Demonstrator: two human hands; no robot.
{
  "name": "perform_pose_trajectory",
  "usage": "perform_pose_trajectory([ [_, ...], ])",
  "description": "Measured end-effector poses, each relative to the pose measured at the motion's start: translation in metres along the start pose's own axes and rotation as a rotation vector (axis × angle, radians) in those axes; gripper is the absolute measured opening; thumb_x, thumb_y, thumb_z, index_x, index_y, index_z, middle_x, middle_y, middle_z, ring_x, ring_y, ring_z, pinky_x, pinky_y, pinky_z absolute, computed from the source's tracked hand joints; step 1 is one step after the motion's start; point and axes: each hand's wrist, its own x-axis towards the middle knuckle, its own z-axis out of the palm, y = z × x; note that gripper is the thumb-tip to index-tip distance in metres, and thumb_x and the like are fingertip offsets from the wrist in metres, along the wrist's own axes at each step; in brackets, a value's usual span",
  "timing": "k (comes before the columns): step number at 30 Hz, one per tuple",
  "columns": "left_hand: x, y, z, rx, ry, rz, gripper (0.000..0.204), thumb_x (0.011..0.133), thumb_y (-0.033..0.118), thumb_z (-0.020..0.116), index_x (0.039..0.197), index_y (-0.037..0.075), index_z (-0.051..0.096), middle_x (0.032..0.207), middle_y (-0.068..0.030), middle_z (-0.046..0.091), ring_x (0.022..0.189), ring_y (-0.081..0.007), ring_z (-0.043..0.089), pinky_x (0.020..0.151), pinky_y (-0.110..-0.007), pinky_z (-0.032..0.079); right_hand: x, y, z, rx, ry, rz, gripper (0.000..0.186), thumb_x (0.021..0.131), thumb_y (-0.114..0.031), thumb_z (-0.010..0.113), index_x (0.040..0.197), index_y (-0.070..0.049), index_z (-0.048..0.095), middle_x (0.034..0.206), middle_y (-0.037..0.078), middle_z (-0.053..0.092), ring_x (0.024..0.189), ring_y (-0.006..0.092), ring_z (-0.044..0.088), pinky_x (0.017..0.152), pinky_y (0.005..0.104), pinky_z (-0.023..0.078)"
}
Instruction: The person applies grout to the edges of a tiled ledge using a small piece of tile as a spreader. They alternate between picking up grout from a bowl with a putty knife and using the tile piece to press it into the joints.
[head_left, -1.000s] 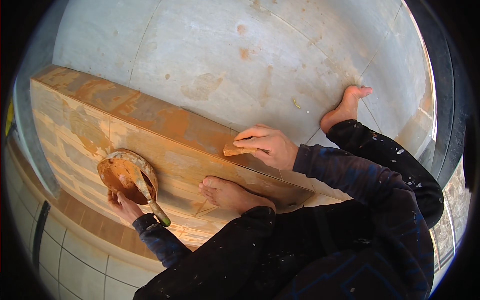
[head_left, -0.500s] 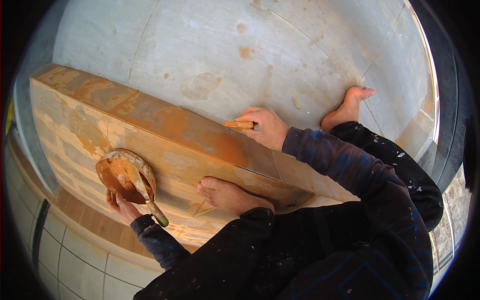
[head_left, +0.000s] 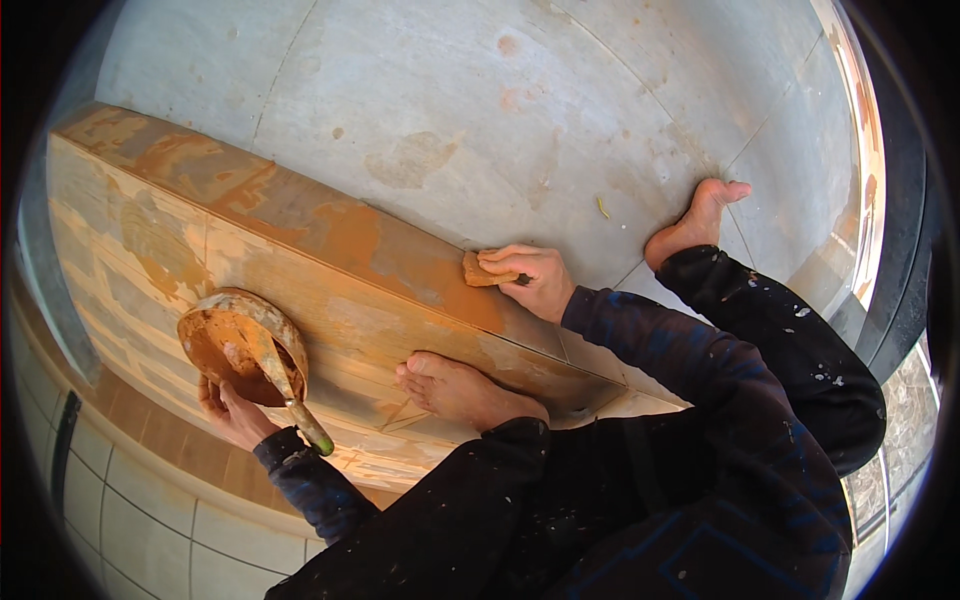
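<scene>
My left hand grips the near side of a round bowl, its fingers over the rim. Orange-brown paste coats the inside of the bowl. A putty knife leans in it, blade inside, its green-tipped handle sticking out over the near rim. Closed around a small spreader smeared with the same paste is my right hand. The spreader's blade lies against the narrow top of a tiled step, where a wet-looking orange patch spreads. The spreader's grip is mostly hidden by my fingers.
One bare foot rests on the step's wide wood-look face; the other foot stands on the grey tile floor. A small yellow-green scrap lies on that floor. Pale tiles run along the lower left.
My right hand has moved slightly right and down, and the spreader has turned so its blade sits flatter on the step. My left hand keeps its hold on the bowl.
</scene>
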Motion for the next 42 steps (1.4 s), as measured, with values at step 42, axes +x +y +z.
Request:
perform_pose_trajectory([
  [42, 0.007, 0.000, 0.001, 0.062, 0.009, -0.004, 0.031, 0.099, 0.011, 0.056, 0.128, -0.001, 0.059, 0.122, -0.0096, 0.063, 0.110, -0.0193, 0.059, 0.097, -0.034, 0.047, 0.090, -0.067, -0.020, -0.347, -0.442, 0.637, 0.018, 0.080, -0.014, 0.061, 0.077, 0.001, 0.070, 0.075, 0.025, 0.068, 0.076, 0.0404, 0.069, 0.071, 0.0450, 0.056],
])
